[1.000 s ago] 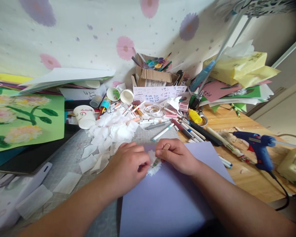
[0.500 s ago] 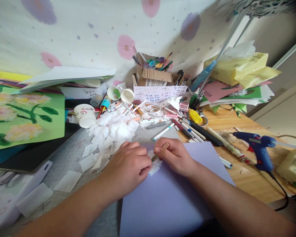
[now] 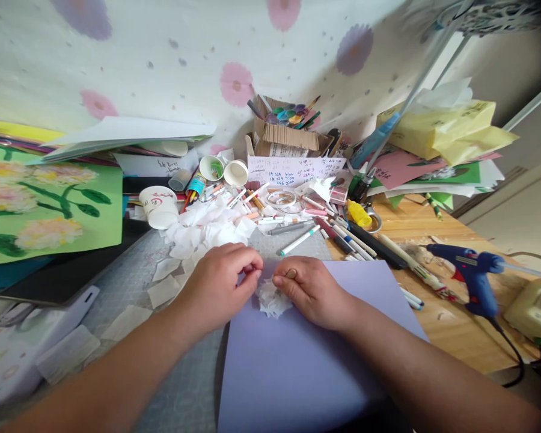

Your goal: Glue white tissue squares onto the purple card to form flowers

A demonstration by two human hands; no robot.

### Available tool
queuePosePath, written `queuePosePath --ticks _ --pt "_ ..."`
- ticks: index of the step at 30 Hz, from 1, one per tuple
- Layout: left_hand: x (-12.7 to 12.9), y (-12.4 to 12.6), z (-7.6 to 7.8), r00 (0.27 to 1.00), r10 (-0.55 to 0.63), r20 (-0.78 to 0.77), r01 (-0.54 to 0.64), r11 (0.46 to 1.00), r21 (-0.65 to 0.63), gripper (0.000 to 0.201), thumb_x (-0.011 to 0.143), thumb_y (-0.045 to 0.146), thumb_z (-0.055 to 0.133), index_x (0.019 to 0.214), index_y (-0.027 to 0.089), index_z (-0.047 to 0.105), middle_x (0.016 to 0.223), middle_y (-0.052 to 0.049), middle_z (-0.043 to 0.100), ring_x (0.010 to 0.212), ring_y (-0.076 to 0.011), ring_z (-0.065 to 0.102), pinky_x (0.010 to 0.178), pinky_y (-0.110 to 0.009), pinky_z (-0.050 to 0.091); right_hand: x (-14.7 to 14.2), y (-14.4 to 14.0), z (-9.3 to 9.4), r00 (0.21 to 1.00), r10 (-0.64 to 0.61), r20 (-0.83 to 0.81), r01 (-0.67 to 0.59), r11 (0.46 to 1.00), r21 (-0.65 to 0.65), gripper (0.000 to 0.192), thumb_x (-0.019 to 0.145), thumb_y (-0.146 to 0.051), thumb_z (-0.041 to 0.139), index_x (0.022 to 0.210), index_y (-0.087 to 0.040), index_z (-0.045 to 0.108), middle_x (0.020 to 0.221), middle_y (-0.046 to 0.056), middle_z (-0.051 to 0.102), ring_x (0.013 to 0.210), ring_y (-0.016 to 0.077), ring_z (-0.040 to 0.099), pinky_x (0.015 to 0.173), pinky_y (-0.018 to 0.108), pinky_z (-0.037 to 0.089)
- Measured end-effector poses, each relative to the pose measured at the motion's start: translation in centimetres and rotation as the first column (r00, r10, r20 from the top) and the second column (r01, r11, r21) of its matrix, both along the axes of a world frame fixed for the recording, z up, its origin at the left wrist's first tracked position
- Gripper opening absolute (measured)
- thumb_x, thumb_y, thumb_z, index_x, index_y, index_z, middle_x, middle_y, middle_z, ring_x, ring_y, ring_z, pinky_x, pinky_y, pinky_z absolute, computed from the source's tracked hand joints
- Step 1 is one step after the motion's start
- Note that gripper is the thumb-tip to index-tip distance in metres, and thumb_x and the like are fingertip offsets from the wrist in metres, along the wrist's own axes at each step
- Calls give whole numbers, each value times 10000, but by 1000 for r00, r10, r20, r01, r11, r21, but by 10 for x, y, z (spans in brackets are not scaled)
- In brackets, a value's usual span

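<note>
1. nearest: lavender paper sheet (image 3: pixel 306 361) lies flat on the table (image 3: pixel 460 325), both forearms over it.
2. left hand (image 3: pixel 214 288) & right hand (image 3: pixel 311 288) meet at the sheet's far edge. a crumpled white tissue tuft (image 3: pixel 270 299) sits on the sheet between them.
3. grip: left fingers curled shut, pinching at the tuft's left side, far as i can tell. right fingers closed too, thumb on top, pressing the tuft's right edge; a thin stick may be tucked in that hand but it's mostly hidden.
4. progress, my read: one tuft bunched & placed, rest of the sheet bare, so early on.
5. just beyond, left: pile of cut tissue squares (image 3: pixel 207 231), plenty unused.
6. right, well apart: blue glue gun (image 3: pixel 471 270) lying on the table, untouched.
7. farther: pens & markers (image 3: pixel 338 231), paper cups (image 3: pixel 157 206), cardboard box (image 3: pixel 288 135).
8. far left: green flower picture (image 3: pixel 45 210), looks like a finished one w/ the same tufts.
</note>
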State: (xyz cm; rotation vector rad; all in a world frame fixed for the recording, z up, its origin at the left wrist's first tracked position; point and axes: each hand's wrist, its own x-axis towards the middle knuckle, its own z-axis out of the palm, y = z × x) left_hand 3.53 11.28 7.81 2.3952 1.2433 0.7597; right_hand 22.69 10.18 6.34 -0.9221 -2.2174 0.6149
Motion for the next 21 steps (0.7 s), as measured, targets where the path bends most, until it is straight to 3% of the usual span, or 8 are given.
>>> queuePosePath --ticks 6,10,16,19,21 --pt "1 1 -6 999 -19 -27 17 998 -62 128 761 103 507 725 190 593 727 19 587 736 -138 531 663 -250 362 -7 1 -7 994 35 101 -42 996 74 237 905 -212 423 685 -179 505 637 16 550 605 134 485 608 250 368" --pt "-1 3 -4 997 -51 -60 45 995 -89 113 791 146 518 752 197 612 750 17 596 761 -149 540 681 -262 369 -4 5 -14 995 32 -94 -44 990 -130 269 919 -282 435 683 -180 512 600 -15 504 547 105 452 549 222 363" --pt "-3 2 0 994 -94 -57 86 988 -132 79 795 187 559 792 208 635 802 8 599 814 -161 549 734 -282 395 5 9 -10 876 -197 -441 23 929 -369 301 860 -396 527 684 -161 593 537 -38 445 496 89 383 478 212 312" --pt "-2 0 -3 981 -187 -49 178 973 -149 125 780 211 610 900 227 642 939 -8 593 911 -174 540 803 -297 407 12 14 -9 763 -344 -548 92 896 -435 308 835 -413 554 665 -164 615 553 -25 488 501 95 402 484 219 324" --pt "0 -1 -7 966 -250 -66 238 959 -155 172 774 215 633 944 231 634 1005 -18 572 961 -182 526 836 -305 407 15 16 -7 727 -373 -576 83 881 -466 315 827 -435 563 660 -171 605 571 -19 513 507 98 418 489 221 335"
